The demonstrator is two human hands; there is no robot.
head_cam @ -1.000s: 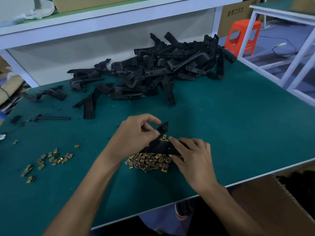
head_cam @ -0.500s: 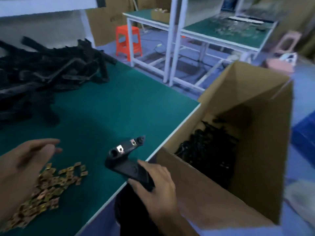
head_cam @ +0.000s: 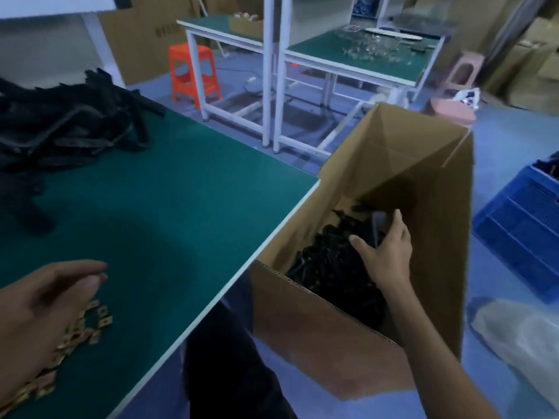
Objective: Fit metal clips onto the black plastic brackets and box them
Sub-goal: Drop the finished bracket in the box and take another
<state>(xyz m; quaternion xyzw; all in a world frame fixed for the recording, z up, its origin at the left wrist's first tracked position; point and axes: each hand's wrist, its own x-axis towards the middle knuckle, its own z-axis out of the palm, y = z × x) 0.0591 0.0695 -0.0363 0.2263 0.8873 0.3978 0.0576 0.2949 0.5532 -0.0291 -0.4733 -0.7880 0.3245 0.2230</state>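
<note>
An open cardboard box (head_cam: 302, 316) stands on the floor against the right edge of the green table (head_cam: 181, 207). Several black plastic brackets (head_cam: 329, 261) lie heaped inside it. My right hand (head_cam: 387, 252) reaches down into the box with fingers and thumb spread, and one bracket (head_cam: 378, 226) sits just past its fingers on the heap. My left hand (head_cam: 39, 309) hovers over the pile of gold metal clips (head_cam: 96, 322) at the table's near left, fingers loosely curled and holding nothing. A big heap of loose brackets (head_cam: 69, 128) lies at the far left.
Beyond the table stand an orange stool (head_cam: 193, 74) and two white-framed green benches (head_cam: 363, 62). A blue crate (head_cam: 526, 225) and a clear plastic bag (head_cam: 520, 337) lie on the floor right of the box. A pink stool (head_cam: 453, 110) stands behind it.
My right hand carried the clipped bracket from the table's edge over into the box and spread its fingers. My left hand stayed above the clips. My view swung right.
</note>
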